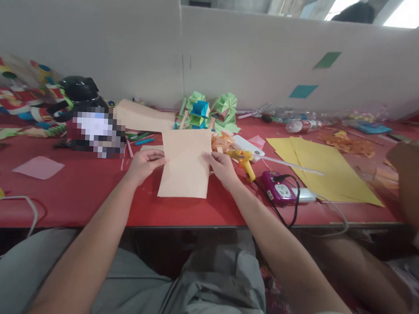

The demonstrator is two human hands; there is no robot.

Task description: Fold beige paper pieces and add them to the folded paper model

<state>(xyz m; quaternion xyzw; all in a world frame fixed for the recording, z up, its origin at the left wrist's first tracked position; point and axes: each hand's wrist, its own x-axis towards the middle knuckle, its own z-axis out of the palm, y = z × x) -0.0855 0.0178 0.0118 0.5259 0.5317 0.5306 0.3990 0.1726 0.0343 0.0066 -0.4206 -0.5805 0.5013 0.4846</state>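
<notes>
Through the head view, my only feed, I see the sheet (184, 167) held up in front of me over the red counter (146, 213), beige and unmarked on the side I can see. My left hand (142, 166) has its left edge, fingers drawn narrow in a pinch; my right hand (224, 168) grips the right edge likewise, a little higher, thumb over the near face. I can't tell whether the lower edge touches the counter.

Just behind the sheet stand green ornaments (226, 105) and a blue one (200, 109). Right of my right hand lie a yellow glue gun (243, 159), a purple socket block (280, 187) and yellow paper (335, 170). To the left are a blue pen (144, 141) and pink paper (38, 167). At the far right I see another person's hand (411, 158), well apart from mine.
</notes>
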